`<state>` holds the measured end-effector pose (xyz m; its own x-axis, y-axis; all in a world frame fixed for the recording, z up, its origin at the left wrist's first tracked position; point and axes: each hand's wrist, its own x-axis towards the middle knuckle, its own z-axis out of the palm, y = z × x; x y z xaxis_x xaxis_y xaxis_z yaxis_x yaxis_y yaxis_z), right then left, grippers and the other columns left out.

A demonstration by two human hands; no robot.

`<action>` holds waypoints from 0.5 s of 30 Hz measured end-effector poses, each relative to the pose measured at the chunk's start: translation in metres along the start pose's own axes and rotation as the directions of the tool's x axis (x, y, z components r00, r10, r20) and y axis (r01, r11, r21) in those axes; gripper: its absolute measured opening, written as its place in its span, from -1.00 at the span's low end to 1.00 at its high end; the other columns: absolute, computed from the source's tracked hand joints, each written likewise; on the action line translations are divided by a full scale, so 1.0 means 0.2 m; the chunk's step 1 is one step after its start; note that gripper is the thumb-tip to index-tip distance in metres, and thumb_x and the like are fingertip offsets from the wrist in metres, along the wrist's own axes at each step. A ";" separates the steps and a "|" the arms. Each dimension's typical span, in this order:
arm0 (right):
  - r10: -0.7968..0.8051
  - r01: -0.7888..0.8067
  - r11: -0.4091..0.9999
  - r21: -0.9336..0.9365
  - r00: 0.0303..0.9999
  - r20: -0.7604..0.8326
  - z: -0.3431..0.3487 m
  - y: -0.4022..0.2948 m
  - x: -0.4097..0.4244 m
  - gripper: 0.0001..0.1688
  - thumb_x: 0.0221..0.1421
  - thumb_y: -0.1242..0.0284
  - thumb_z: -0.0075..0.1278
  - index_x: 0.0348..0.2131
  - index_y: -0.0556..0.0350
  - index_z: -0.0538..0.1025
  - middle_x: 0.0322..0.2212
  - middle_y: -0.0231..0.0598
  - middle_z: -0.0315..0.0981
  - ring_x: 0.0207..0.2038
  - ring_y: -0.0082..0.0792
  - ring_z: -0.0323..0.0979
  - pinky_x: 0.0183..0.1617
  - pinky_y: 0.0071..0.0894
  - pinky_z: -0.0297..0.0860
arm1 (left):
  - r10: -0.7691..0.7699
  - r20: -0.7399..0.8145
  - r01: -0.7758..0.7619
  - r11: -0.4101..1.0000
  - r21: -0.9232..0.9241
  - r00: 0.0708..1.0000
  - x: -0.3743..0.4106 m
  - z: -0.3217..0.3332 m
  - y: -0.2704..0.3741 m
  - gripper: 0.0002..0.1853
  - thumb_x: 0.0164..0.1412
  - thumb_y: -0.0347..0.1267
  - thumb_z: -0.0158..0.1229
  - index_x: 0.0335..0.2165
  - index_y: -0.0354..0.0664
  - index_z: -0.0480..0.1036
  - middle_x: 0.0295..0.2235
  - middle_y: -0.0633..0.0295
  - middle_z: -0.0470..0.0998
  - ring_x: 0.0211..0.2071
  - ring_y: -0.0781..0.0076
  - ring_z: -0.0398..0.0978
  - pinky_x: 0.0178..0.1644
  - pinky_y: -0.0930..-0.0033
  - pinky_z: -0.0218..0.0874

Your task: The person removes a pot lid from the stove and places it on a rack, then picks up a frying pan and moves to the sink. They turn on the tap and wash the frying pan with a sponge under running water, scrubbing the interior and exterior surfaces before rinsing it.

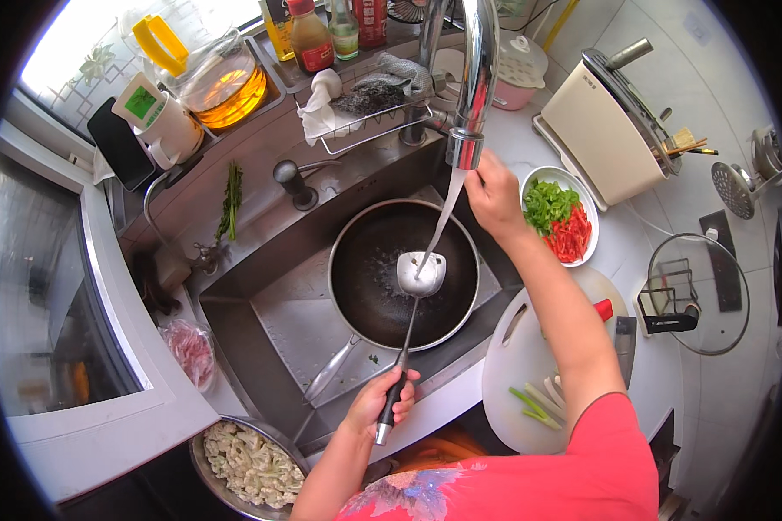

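My left hand (pixel 379 400) grips the black handle of a metal wok spatula (pixel 422 273). Its shiny blade is over the middle of a dark frying pan (pixel 371 280), which rests in the stainless steel sink (pixel 280 319) with its metal handle towards me. Water (pixel 448 211) runs from the chrome faucet (pixel 467 146) onto the blade, and some liquid shows on the pan's bottom. My right hand (pixel 498 202) is curled beside the faucet's spout end; its fingertips are partly hidden, so whether it grips the spout is unclear.
Right of the sink are a bowl (pixel 588 254) of cut green and red peppers, a cutting board (pixel 511 391) with scallion pieces, and a cleaver (pixel 624 348). Cauliflower (pixel 254 462) fills a pan at lower left. An open window sash (pixel 107 312) juts in above bagged meat (pixel 189 352).
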<state>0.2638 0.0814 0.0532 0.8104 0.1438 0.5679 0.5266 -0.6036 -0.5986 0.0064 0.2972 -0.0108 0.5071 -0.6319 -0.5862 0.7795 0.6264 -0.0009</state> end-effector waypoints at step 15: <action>-0.212 0.166 0.809 -0.563 0.977 -0.017 0.28 -0.03 0.57 -0.67 -0.14 0.52 0.00 -0.26 0.14 0.42 -0.42 -0.11 0.38 -0.31 -0.09 0.38 -0.23 -0.23 0.33 | 0.100 -0.175 -0.061 0.974 0.218 0.979 -0.01 -0.02 -0.01 -0.71 0.25 -0.27 -0.17 -0.27 -0.33 0.24 -0.63 0.24 0.30 -0.71 0.56 0.23 -0.73 0.54 0.11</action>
<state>0.3682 0.1452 0.0899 0.6759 0.2553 0.6914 0.4160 -0.9065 -0.0720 0.0022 0.2980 -0.0124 0.5106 -0.4762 -0.7160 0.8086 0.5490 0.2115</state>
